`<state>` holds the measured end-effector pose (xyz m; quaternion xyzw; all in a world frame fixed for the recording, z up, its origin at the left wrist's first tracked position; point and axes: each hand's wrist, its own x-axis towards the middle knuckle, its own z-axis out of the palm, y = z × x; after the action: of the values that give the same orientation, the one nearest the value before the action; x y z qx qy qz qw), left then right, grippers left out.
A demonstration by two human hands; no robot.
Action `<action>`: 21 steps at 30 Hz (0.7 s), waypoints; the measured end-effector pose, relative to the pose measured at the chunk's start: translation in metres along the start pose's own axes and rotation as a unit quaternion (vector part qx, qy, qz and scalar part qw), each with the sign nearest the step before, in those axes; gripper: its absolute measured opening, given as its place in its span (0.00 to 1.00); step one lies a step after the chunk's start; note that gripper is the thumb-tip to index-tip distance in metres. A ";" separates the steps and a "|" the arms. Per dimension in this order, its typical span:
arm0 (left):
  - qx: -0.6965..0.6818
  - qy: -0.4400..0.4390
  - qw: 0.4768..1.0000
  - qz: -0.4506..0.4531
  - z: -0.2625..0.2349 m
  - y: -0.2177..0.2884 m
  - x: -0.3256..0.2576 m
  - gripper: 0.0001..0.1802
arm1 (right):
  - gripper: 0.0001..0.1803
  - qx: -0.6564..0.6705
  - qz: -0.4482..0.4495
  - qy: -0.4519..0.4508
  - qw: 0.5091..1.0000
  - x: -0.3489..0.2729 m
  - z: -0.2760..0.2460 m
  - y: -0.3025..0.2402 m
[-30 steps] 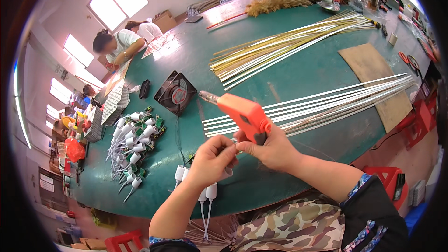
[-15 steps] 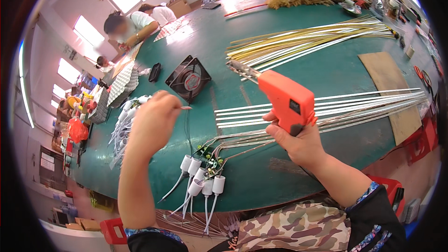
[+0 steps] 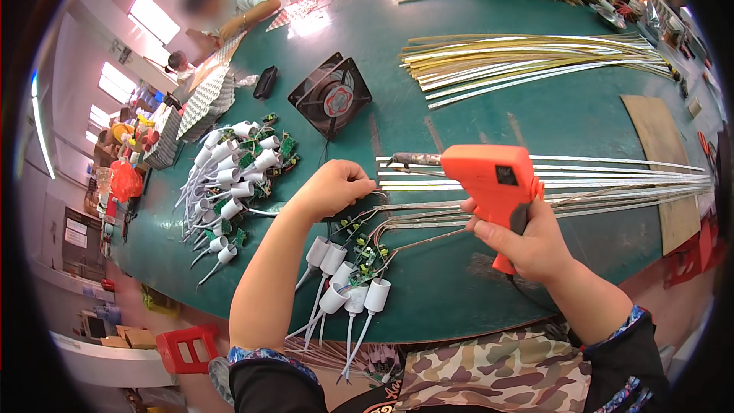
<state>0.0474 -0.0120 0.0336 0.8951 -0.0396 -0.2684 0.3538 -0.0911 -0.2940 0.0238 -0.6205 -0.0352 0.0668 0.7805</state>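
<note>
Currently, the right hand (image 3: 537, 245) grasps an orange soldering gun (image 3: 485, 168) above white strips (image 3: 589, 181) on a green table (image 3: 474, 126)
The left hand (image 3: 332, 188) curls near the strips' left ends, though whether it holds anything cannot be told; white sockets (image 3: 334, 298) lie close by

The orange gun-shaped tool (image 3: 485, 170) is held upright, metal barrel (image 3: 417, 159) leftward. Thin white strips (image 3: 604, 181) lie roughly parallel.
</note>
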 end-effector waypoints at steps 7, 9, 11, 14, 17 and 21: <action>0.017 0.020 0.999 0.041 0.008 -0.011 0.007 0.12 | 0.25 -0.219 -0.024 -0.023 0.975 0.003 0.004 0.015; 0.013 0.032 0.998 0.047 0.008 -0.012 0.008 0.12 | 0.25 -0.231 -0.065 -0.025 0.970 0.004 0.004 0.019; 0.010 0.034 0.998 0.043 0.009 -0.012 0.007 0.12 | 0.25 -0.238 -0.066 -0.031 0.969 0.005 0.005 0.022; 0.013 0.033 0.998 0.045 0.009 -0.014 0.007 0.12 | 0.26 -0.251 -0.066 -0.044 0.965 0.007 0.007 0.021; 0.024 0.033 0.998 0.053 0.009 -0.015 0.008 0.13 | 0.26 -0.262 -0.066 -0.052 0.961 0.008 0.009 0.020; 0.032 0.037 0.997 0.067 0.009 -0.016 0.010 0.13 | 0.26 -0.257 -0.054 -0.048 0.964 0.006 0.012 0.018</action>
<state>0.0490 -0.0083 0.0132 0.9105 -0.0954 -0.2096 0.3435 -0.0876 -0.2779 0.0092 -0.7937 -0.1221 0.0433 0.5943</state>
